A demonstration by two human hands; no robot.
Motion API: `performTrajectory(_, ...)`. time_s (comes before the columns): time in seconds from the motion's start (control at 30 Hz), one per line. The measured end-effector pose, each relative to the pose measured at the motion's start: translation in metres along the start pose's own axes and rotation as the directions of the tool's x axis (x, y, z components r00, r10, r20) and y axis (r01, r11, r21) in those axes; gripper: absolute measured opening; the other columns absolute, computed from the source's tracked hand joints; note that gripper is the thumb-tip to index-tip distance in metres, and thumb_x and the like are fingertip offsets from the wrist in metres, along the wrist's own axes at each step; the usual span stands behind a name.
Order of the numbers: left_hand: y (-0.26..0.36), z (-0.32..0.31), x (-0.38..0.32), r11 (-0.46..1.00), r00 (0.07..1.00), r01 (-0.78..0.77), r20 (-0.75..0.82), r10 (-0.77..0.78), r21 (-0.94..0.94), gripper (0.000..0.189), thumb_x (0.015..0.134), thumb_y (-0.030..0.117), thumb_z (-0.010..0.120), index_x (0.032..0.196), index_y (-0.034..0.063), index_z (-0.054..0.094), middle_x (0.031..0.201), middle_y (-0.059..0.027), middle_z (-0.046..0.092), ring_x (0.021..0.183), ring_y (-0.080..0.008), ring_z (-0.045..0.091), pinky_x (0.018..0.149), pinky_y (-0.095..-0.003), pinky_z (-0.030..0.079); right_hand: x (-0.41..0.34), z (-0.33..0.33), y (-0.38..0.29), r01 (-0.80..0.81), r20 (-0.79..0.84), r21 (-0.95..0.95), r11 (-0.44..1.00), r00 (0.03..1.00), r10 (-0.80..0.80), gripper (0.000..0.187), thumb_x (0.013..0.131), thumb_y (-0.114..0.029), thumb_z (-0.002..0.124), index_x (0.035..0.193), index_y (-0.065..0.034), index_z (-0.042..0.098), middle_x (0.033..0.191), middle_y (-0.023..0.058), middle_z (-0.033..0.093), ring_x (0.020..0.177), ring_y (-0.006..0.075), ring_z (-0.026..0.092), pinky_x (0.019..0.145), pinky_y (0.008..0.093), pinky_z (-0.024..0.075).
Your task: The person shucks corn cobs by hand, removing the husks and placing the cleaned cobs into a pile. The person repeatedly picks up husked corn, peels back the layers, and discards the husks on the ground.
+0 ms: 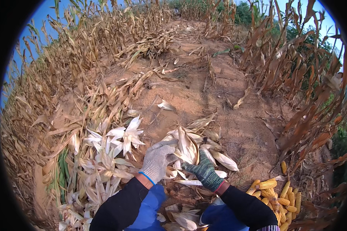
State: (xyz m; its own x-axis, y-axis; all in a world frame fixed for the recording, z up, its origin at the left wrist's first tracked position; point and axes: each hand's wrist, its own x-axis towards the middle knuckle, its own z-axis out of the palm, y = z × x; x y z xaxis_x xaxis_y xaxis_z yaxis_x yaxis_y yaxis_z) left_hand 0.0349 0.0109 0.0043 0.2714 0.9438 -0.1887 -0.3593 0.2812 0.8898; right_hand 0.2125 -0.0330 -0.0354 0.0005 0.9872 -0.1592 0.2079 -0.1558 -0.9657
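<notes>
Both my hands wear knitted gloves and meet at one ear of corn in its dry pale husk (188,144), in front of my knees. My left hand (159,158), in a light grey glove with a blue cuff edge, grips the husk from the left. On the right side, the fingers of my right hand (204,169), in a dark green glove with a red cuff edge, close around the lower part of the ear. No kernels show on this ear. A pile of unhusked ears (224,160) lies on the soil just beyond and beside it.
Husked yellow corn cobs (277,199) are heaped at the lower right. Stripped white husks (112,161) cover the ground at left. Cut stalks (112,106) lie further up on reddish soil (179,95). Standing dry corn plants (277,66) line both sides.
</notes>
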Motion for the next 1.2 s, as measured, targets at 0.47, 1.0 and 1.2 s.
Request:
performTrajectory(0.47,-0.016,0.026,0.0,0.993,0.943,-0.074,0.331,0.039,0.095,0.013,0.067,-0.001,0.048,0.072,-0.0022,0.059,0.081,-0.0115,0.062,0.074,-0.0176,0.057,0.067,-0.0279,0.048,0.058,-0.024,0.09,0.125,-0.337,0.191,0.974,0.94,-0.054,0.039,0.096,-0.02,0.04,0.125,0.0053,0.048,0.105,0.0214,0.059,0.09,0.03,0.057,0.083,0.0397,0.0453)
performTrajectory(1.0,0.023,0.029,-0.022,0.435,0.911,-0.313,0.396,-0.115,0.845,0.04,0.09,0.041,0.053,0.107,0.0063,0.063,0.1,-0.0125,0.064,0.091,-0.0285,0.062,0.08,-0.0348,0.047,0.023,-0.055,0.019,0.05,-0.152,-0.721,0.691,0.961,-0.229,0.054,0.087,-0.011,0.042,0.136,0.0095,0.033,0.137,0.0253,0.04,0.124,0.0361,0.042,0.105,0.042,0.0303)
performTrajectory(1.2,0.02,0.038,-0.021,0.389,0.91,-0.413,0.369,0.188,0.823,0.042,0.086,0.039,0.058,0.107,0.0032,0.062,0.1,-0.0144,0.062,0.09,-0.0278,0.062,0.079,-0.0347,0.048,0.02,-0.022,0.061,0.476,0.076,-0.785,0.396,0.708,-0.702,0.06,0.083,-0.014,0.05,0.136,0.0095,0.033,0.129,0.0296,0.043,0.113,0.0403,0.047,0.099,0.0473,0.0342)
